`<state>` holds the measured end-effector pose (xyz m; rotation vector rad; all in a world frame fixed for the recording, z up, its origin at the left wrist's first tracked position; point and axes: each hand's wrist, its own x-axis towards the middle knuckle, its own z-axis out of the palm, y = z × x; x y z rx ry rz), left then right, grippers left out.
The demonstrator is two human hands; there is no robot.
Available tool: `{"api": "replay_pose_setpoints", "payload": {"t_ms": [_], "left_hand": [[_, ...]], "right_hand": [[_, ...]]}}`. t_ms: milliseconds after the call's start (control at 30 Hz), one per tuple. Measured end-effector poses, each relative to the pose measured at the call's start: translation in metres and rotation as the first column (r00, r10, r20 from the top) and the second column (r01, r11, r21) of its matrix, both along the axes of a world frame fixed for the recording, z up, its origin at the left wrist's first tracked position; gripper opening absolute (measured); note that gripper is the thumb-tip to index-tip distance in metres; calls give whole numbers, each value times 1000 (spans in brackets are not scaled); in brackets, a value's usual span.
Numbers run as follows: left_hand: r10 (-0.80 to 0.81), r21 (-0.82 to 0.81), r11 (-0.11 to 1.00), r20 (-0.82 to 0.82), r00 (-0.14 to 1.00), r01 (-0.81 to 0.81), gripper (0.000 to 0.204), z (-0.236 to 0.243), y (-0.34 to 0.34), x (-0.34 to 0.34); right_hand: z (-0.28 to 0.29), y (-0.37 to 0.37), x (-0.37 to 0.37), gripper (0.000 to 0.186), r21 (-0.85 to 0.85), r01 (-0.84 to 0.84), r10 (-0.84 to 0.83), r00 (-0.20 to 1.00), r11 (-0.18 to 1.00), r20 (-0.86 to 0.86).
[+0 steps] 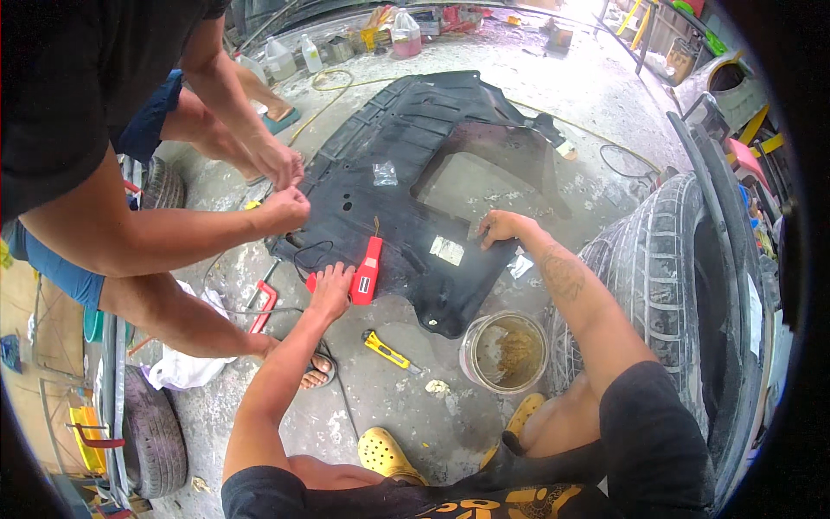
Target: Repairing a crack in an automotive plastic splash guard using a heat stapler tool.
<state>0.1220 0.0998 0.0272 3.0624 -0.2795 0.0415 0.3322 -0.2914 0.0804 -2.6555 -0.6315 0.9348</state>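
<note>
A large black plastic panel (389,130) with a cutout lies on the floor before me, carrying a small clear packet (385,173) and a pale patch (446,250). My left hand (331,290) is over a red corded tool (371,270) with a bent metal tip, fingers curled onto it. At the panel's right edge, beside the cutout, my right hand (504,227) grips with bent fingers. A co-worker's hands (281,186) pinch above the left side; what they hold is too small to tell. A yellow box cutter (386,349) lies below the red tool.
A metal can (503,353) with brown residue stands near my right foot, beside a large tyre (650,285). At left are the co-worker's legs, a red clamp (262,307), white cloth (190,368) and another tyre (156,432). Jugs (406,35) and a yellow hose run behind.
</note>
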Motion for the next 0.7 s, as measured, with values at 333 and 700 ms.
{"api": "replay_pose_setpoints", "payload": {"t_ms": [333, 700], "left_hand": [[-38, -7, 999, 42, 998, 38, 53, 15, 0, 4], [-139, -376, 917, 17, 990, 135, 65, 47, -28, -40]], "right_hand": [[11, 15, 23, 54, 247, 88, -114, 989, 965, 93], [20, 106, 71, 46, 33, -241, 197, 857, 970, 477]]}}
